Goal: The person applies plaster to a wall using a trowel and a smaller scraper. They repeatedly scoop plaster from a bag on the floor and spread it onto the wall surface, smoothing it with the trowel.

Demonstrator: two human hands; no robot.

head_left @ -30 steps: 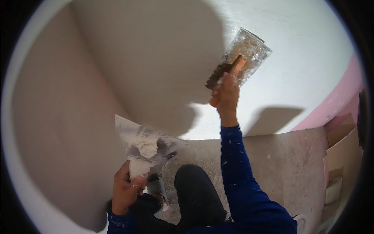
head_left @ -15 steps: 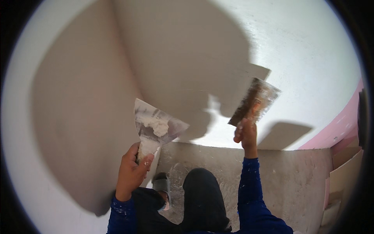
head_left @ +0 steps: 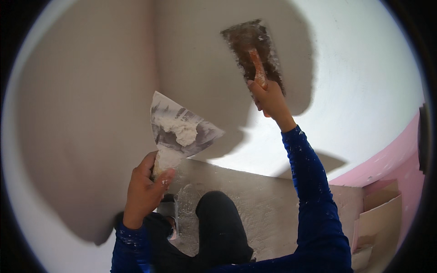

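Observation:
My right hand (head_left: 269, 98) is raised and grips the orange handle of a wide putty knife (head_left: 252, 49), whose dirty metal blade lies flat against the white wall (head_left: 359, 91) inside a large shadow. My left hand (head_left: 144, 191) holds a second broad knife (head_left: 180, 129) lower down, blade tilted up, with a lump of white plaster on it. Both sleeves are dark blue and spotted with plaster.
A grey, plaster-spattered floor (head_left: 255, 204) runs below the wall. My dark trouser leg (head_left: 218, 227) and a shoe (head_left: 169, 214) are beneath me. A pink wall (head_left: 391, 159) and leaning cardboard pieces (head_left: 378, 223) stand at the right.
My right hand has swung the putty knife up and to the left across the wall into the shadowed area. My left hand has stayed low with the loaded knife.

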